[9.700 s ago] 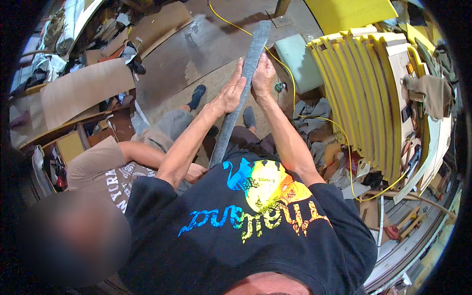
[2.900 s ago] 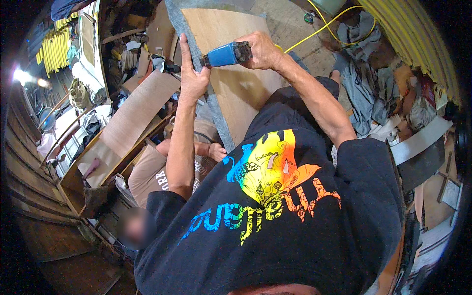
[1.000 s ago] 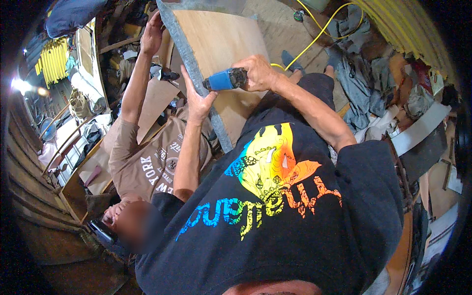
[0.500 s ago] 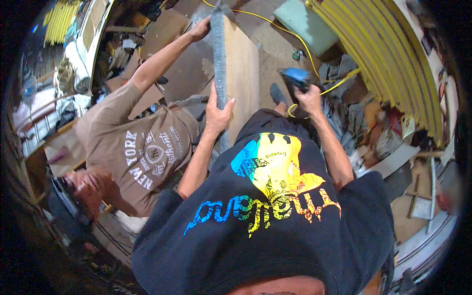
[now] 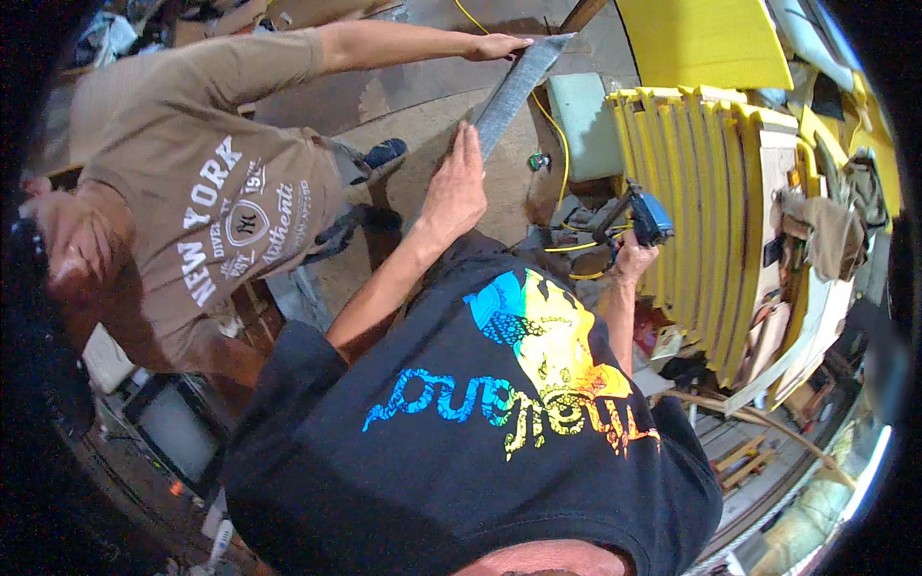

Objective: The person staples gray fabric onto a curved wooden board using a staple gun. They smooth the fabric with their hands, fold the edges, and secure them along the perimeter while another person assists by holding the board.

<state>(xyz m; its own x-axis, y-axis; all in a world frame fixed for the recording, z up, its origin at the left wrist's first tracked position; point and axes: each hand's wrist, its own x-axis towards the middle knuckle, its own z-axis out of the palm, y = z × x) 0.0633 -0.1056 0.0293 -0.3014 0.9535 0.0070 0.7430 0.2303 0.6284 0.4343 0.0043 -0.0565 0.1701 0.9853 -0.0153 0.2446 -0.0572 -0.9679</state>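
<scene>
A long panel covered in grey fabric [image 5: 514, 101] slants away from me, seen almost edge-on. Fingers stretched along its near end, my left hand [image 5: 455, 192] grips it; the thumb is hidden. A co-worker's hand [image 5: 499, 46] touches its far end. Off to the right, my right hand [image 5: 634, 257] is wrapped round the handle of a blue and black staple gun [image 5: 649, 217], held apart from the panel. A yellow air hose [image 5: 573, 248] runs close to that hand.
The co-worker in a brown T-shirt [image 5: 259, 163] stands at my left. A stack of yellow-edged foam sheets [image 5: 687, 211] rises on the right. Beyond the staple gun lie a pale green foam block [image 5: 581, 125] and a small green and black object [image 5: 540, 162] on the floor.
The view has swung round. The panel has turned so its bare wooden face no longer shows, and its far end slants right. My right hand and the staple gun are farther from it.
</scene>
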